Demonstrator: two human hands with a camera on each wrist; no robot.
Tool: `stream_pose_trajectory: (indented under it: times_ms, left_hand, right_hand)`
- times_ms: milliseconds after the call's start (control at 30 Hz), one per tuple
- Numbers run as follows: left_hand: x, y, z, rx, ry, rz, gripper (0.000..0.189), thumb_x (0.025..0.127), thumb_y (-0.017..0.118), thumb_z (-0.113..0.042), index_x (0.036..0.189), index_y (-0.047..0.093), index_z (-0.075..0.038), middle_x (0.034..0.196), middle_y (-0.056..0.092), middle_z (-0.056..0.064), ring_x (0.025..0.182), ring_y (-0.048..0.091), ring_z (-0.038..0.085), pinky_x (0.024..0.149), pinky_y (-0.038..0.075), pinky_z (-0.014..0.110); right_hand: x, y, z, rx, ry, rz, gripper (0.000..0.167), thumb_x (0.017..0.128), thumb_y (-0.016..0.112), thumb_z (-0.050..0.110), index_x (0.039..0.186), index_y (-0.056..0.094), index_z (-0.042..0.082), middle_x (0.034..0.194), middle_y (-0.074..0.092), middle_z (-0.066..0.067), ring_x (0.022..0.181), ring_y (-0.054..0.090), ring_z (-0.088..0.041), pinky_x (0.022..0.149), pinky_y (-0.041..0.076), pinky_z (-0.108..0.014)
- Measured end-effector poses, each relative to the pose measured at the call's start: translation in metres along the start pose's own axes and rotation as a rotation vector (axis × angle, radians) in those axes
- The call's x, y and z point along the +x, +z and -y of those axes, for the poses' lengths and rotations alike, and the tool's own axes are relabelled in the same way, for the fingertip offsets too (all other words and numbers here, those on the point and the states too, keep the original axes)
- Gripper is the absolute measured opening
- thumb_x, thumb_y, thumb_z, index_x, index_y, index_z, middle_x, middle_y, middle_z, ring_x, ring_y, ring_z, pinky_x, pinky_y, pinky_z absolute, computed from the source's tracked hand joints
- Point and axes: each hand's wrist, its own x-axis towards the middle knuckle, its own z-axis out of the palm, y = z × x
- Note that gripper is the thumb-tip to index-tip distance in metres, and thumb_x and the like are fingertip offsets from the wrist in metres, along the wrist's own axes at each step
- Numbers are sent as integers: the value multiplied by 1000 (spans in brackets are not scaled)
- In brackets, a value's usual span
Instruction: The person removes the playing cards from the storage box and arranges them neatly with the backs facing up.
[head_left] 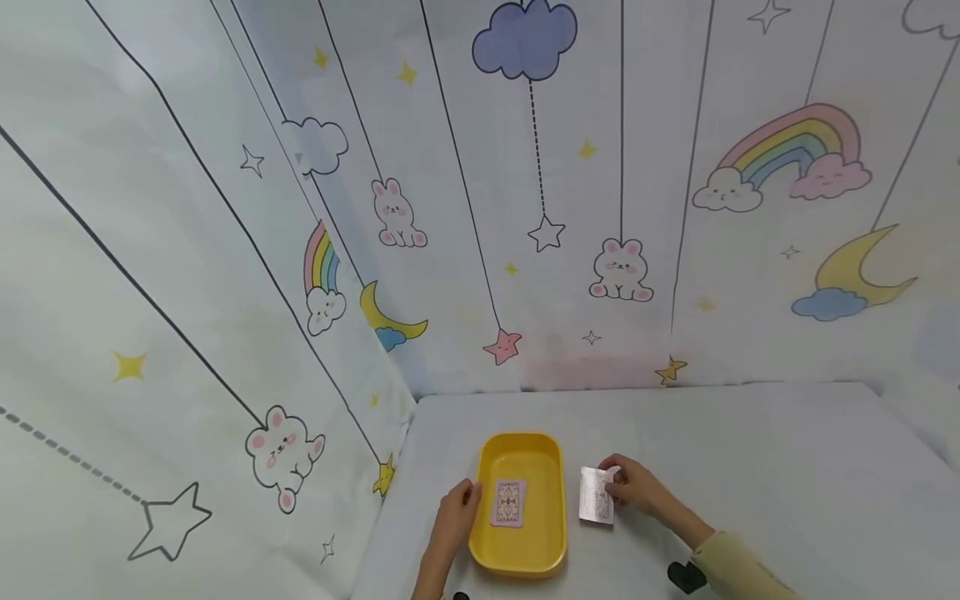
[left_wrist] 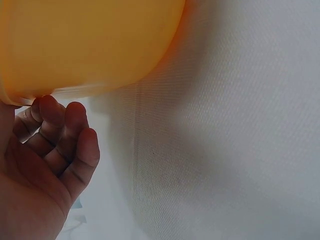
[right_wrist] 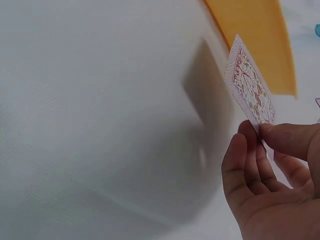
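Note:
A yellow plastic tray (head_left: 543,533) with rounded corners stands on the white table, and a playing card (head_left: 507,503) lies in it with its patterned back up. My left hand (head_left: 453,518) holds the tray's left rim; in the left wrist view the fingers (left_wrist: 76,117) curl beneath that edge, and the thumb is mostly cut off. To the right of the tray, my right hand (head_left: 637,487) pinches another playing card (head_left: 595,496) by its edge between thumb and fingers. The right wrist view shows this card (right_wrist: 250,87) tilted and raised off the table, its patterned back visible.
The white tabletop (head_left: 787,467) reaches to a back wall cloth (head_left: 465,292) printed with rabbits, stars, moons and rainbows. A similar cloth (head_left: 187,292) hangs on the left. A dark heart-shaped patch (head_left: 686,577) shows near the right sleeve (head_left: 738,567).

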Motion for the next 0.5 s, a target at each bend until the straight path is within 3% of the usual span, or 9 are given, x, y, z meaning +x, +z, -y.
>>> stream_pose_trajectory:
  times_ms: [233, 500]
  left_hand:
    - [1, 2, 0, 3, 4, -1, 31, 106, 50, -37, 87, 54, -13, 73, 49, -2, 65, 46, 11, 55, 36, 23]
    - [2, 2, 0, 12, 0, -1, 28, 106, 50, -34, 87, 54, -13, 73, 49, -1, 66, 47, 13, 54, 36, 23]
  right_hand:
    - [2, 10, -1, -98, 82, -23, 28, 90, 67, 1, 117, 60, 10, 80, 54, -5, 68, 51, -18, 60, 45, -30]
    - [3, 11, -8, -188, 42, -35, 29, 87, 70, 0, 113, 61, 8, 79, 54, -4, 70, 49, -17, 60, 42, -29]
